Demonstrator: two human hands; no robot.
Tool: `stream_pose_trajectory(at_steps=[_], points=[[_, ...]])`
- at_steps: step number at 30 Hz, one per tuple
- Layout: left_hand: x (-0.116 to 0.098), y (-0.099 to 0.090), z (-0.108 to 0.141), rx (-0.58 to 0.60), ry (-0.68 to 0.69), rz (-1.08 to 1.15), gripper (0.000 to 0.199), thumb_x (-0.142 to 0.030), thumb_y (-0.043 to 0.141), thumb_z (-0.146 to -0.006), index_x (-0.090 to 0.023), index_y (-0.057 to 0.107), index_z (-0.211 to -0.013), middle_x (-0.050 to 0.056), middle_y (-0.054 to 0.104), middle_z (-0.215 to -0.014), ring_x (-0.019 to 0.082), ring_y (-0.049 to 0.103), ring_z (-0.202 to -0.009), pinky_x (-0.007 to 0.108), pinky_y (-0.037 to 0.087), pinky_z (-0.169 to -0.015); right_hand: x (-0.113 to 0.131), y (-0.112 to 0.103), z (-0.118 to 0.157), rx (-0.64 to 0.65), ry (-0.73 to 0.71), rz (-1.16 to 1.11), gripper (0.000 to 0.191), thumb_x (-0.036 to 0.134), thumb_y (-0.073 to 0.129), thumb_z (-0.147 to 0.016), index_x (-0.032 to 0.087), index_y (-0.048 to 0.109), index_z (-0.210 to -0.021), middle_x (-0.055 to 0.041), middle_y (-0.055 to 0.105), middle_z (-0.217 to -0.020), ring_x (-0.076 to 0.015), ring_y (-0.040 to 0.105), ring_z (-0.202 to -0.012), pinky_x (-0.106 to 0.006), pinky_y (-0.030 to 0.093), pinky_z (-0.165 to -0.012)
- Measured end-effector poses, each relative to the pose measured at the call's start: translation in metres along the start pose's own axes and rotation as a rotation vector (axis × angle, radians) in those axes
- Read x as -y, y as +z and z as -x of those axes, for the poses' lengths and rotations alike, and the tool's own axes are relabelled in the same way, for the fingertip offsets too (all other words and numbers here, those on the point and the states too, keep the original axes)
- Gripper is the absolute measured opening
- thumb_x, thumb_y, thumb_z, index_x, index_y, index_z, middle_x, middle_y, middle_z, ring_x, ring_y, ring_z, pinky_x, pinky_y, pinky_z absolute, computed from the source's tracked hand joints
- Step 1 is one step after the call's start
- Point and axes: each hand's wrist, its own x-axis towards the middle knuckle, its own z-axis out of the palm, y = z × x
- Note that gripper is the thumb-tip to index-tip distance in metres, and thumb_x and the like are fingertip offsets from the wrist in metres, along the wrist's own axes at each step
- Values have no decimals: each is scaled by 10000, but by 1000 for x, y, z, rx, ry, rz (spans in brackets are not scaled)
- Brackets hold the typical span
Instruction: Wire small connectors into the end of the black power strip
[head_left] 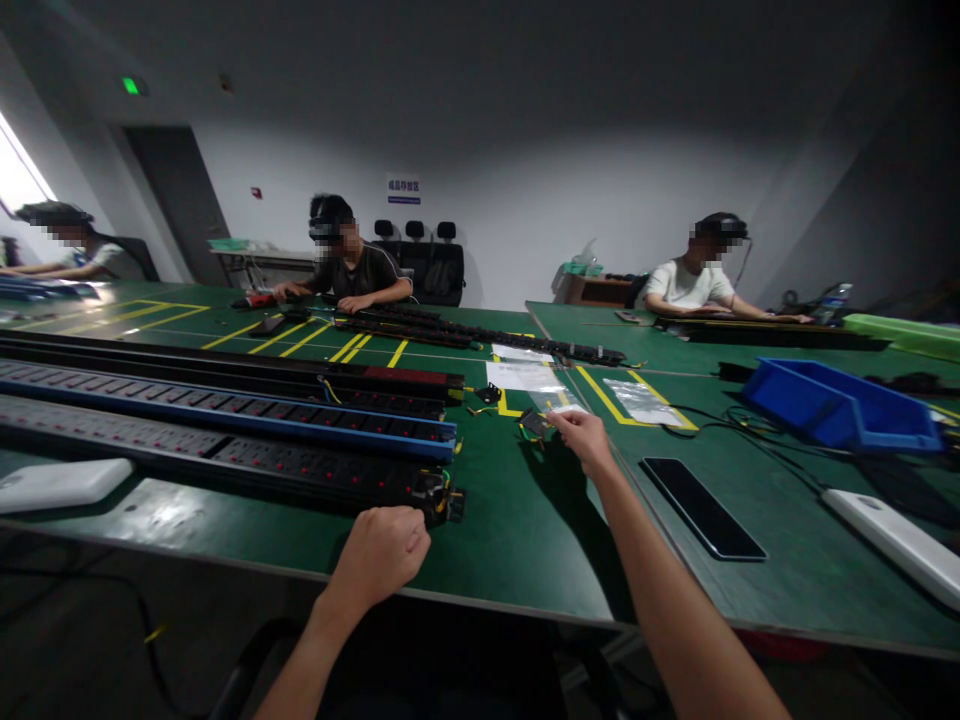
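- Stretching across the view, the green tabletop lies under the blue-edged socket strip, the landmark for the places below.
- The near socket strip, dotted with red, runs along the landmark's near side; black parts and yellow-green wire show at its right end.
- Three people sit beyond the landmark: a person in a dark shirt, a person in a white shirt farther right, and another person at far left.
- The blue bin stands well to the landmark's right.
- Two white devices lie on either side: the left white device on the landmark's near side, the right white device well to its right.
- The black smartphone lies right of the landmark, nearer than the blue bin.
- The left hand is just beside the near socket strip's wired end, near the landmark's right end. Its fingers are curled in and pressed together; whether they enclose anything or touch the strip, I cannot tell.
- The right hand reaches past the landmark's right end, thumb and fingertips pinching the small black wired part.
- That small black wired part is right of the landmark's right end, apart from it.
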Motion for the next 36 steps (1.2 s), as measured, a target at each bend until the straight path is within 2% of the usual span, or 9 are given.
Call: stream_pose_trajectory(at_steps=[23, 29, 36], points=[[0, 1, 0, -12, 8, -29, 249, -95, 471, -791, -192, 400, -573, -31, 479, -543, 107, 435, -508, 325, 205, -566, 6, 1, 4, 2, -17, -4, 463, 576, 718, -608, 123, 719, -704, -9, 552, -518, -111, 413, -481, -248, 287, -452], [-2, -1, -1, -2, 0, -23, 245, -98, 461, -792, -187, 395, -573, -26, 496, -545, 107, 435, -508, 320, 199, -570, 12, 1, 7, 40, 47, -68, 432, 557, 724, -604, 136, 690, -693, 14, 519, -520, -86, 368, -456, -238, 254, -429], [-2, -2, -1, 11, -4, -12, 249, -106, 462, -805, -184, 412, -574, -20, 508, -545, 109, 440, -513, 319, 190, -570, 10, 3, 5, 89, 199, -295, 378, 469, 789, -584, 141, 647, -708, 22, 546, -564, -53, 395, -438, -187, 286, -401]])
